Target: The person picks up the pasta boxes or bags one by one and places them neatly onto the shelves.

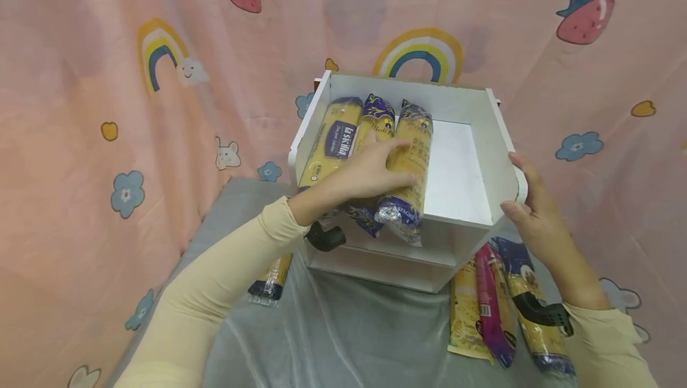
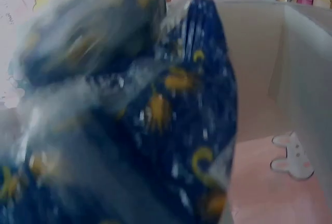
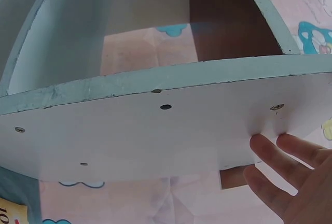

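On the upper tier of the white shelf unit [image 1: 458, 167] lie several clear packs of spaghetti. A lasicilia pack [image 1: 330, 143] is at the left, a blue-ended pack [image 1: 378, 112] in the middle, and another spaghetti pack [image 1: 415, 137] to its right. My left hand [image 1: 370, 170] reaches over the middle pack, thumb and forefinger resting extended on the right-hand pack. In the left wrist view, blue wrapper ends [image 2: 171, 110] fill much of the picture, blurred. My right hand [image 1: 542, 215] touches the unit's right side panel; its fingertips [image 3: 259, 141] press the outer face.
Yellow, pink and blue pasta packs [image 1: 494, 304] lie on the grey cloth [image 1: 343, 340] right of the unit. Another pack [image 1: 271, 278] sits at its left foot. Lower tiers open below the top one. A patterned pink curtain [image 1: 300, 24] hangs behind.
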A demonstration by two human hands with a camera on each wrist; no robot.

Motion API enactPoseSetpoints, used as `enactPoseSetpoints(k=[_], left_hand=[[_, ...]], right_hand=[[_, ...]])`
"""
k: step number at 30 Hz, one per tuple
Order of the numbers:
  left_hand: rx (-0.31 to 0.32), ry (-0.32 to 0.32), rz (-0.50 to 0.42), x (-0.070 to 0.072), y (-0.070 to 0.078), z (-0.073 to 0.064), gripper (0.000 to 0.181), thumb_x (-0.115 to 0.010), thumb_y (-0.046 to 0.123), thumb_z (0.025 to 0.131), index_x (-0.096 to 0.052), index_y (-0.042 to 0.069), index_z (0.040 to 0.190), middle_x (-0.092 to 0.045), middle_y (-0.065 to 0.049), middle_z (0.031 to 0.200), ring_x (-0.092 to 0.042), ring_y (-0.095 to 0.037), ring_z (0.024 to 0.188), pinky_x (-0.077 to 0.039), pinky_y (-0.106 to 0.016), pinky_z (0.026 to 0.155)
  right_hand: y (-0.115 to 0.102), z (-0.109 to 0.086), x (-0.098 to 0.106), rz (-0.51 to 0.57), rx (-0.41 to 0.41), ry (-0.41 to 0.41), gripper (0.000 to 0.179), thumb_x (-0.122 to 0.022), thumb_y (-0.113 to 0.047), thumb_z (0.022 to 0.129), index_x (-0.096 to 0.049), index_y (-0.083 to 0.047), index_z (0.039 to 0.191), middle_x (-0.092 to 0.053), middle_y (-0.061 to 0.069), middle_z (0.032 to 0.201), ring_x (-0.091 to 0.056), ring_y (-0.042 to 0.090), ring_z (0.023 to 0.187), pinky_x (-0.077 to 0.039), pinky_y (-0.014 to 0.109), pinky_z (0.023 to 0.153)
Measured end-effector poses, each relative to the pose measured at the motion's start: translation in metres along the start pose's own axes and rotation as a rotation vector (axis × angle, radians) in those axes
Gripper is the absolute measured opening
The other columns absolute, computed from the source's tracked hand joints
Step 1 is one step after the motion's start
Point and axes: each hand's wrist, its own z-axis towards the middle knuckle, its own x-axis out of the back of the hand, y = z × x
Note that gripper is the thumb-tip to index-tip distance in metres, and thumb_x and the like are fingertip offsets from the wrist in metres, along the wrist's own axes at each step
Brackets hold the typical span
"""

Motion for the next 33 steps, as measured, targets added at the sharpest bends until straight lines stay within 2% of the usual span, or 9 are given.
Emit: enactPoseSetpoints(k=[3, 6, 9, 12, 19, 24, 28, 30, 33], left_hand=[[-0.010, -0.014, 0.085, 0.003, -0.002, -0.004, 0.075, -0.069, 0.049, 0.089, -0.042, 0.016, 0.151, -0.044, -0.009, 0.122, -0.042, -0.016, 0.101, -0.044, -0.023, 0.075], [-0.044, -0.045, 0.169, 0.007, -0.005, -0.009, 0.077, -0.070, 0.053, 0.087, -0.044, 0.016, 0.150, -0.048, -0.005, 0.113, -0.040, -0.015, 0.096, -0.037, -0.023, 0.072], [-0.072, -0.075, 0.190, 0.010, -0.008, -0.016, 0.080, -0.072, 0.056, 0.084, -0.044, 0.018, 0.150, -0.046, -0.003, 0.108, -0.039, -0.016, 0.096, -0.035, -0.024, 0.074], [-0.100, -0.071, 0.159, 0.012, -0.013, -0.022, 0.079, -0.073, 0.056, 0.083, -0.046, 0.021, 0.149, -0.046, -0.002, 0.108, -0.038, -0.016, 0.099, -0.038, -0.025, 0.077], [-0.211, 0.025, -0.088, 0.017, -0.027, -0.046, 0.056, -0.075, 0.038, 0.087, -0.059, 0.020, 0.138, -0.055, -0.003, 0.112, -0.053, -0.015, 0.101, -0.051, -0.028, 0.086], [-0.328, 0.154, -0.201, 0.030, -0.035, -0.073, 0.046, -0.075, 0.026, 0.089, -0.063, 0.018, 0.132, -0.060, -0.007, 0.108, -0.059, -0.018, 0.096, -0.054, -0.030, 0.080], [-0.435, 0.339, -0.232, 0.044, -0.045, -0.096, 0.040, -0.074, 0.013, 0.088, -0.066, 0.013, 0.127, -0.063, -0.007, 0.101, -0.058, -0.014, 0.092, -0.051, -0.026, 0.077], [-0.461, 0.436, -0.253, 0.050, -0.053, -0.107, 0.039, -0.073, 0.006, 0.086, -0.067, 0.010, 0.125, -0.063, -0.008, 0.097, -0.058, -0.012, 0.088, -0.051, -0.024, 0.075], [-0.444, 0.578, -0.277, 0.053, -0.065, -0.120, 0.039, -0.072, -0.001, 0.085, -0.068, 0.008, 0.122, -0.062, -0.004, 0.092, -0.057, -0.010, 0.082, -0.049, -0.020, 0.072]], right_hand=[[0.000, -0.001, 0.000, -0.001, 0.003, -0.002, 0.072, -0.059, -0.018, 0.098, -0.020, -0.026, 0.158, -0.020, -0.001, 0.166, -0.026, 0.038, 0.149, -0.026, 0.074, 0.100], [-0.001, 0.000, 0.000, 0.002, 0.002, -0.004, 0.072, -0.059, -0.018, 0.098, -0.020, -0.026, 0.159, -0.019, -0.001, 0.166, -0.025, 0.041, 0.149, -0.026, 0.074, 0.099], [-0.002, 0.000, 0.001, 0.010, -0.002, -0.004, 0.072, -0.059, -0.020, 0.098, -0.019, -0.026, 0.159, -0.018, 0.001, 0.166, -0.022, 0.049, 0.148, -0.024, 0.078, 0.096], [-0.003, -0.001, 0.001, 0.008, 0.001, -0.005, 0.072, -0.058, -0.020, 0.099, -0.019, -0.026, 0.159, -0.018, 0.002, 0.166, -0.021, 0.051, 0.147, -0.023, 0.079, 0.096], [-0.003, -0.001, 0.000, -0.042, 0.005, 0.009, 0.072, -0.060, -0.018, 0.098, -0.021, -0.025, 0.158, -0.023, -0.001, 0.165, -0.031, 0.042, 0.146, -0.029, 0.072, 0.098], [-0.003, -0.001, -0.001, -0.021, 0.006, 0.010, 0.073, -0.061, -0.019, 0.098, -0.021, -0.026, 0.158, -0.021, -0.001, 0.165, -0.029, 0.039, 0.148, -0.028, 0.075, 0.097], [-0.001, -0.002, -0.001, -0.023, 0.024, 0.004, 0.072, -0.060, -0.017, 0.098, -0.021, -0.025, 0.158, -0.022, -0.001, 0.165, -0.033, 0.012, 0.146, -0.033, 0.060, 0.111], [-0.001, -0.002, -0.001, -0.025, 0.029, 0.003, 0.072, -0.060, -0.016, 0.098, -0.021, -0.024, 0.158, -0.022, -0.002, 0.165, -0.033, 0.008, 0.144, -0.033, 0.061, 0.111], [-0.002, -0.002, 0.000, -0.015, 0.021, 0.004, 0.072, -0.059, -0.017, 0.098, -0.020, -0.025, 0.159, -0.020, -0.002, 0.166, -0.030, 0.022, 0.149, -0.027, 0.072, 0.104]])
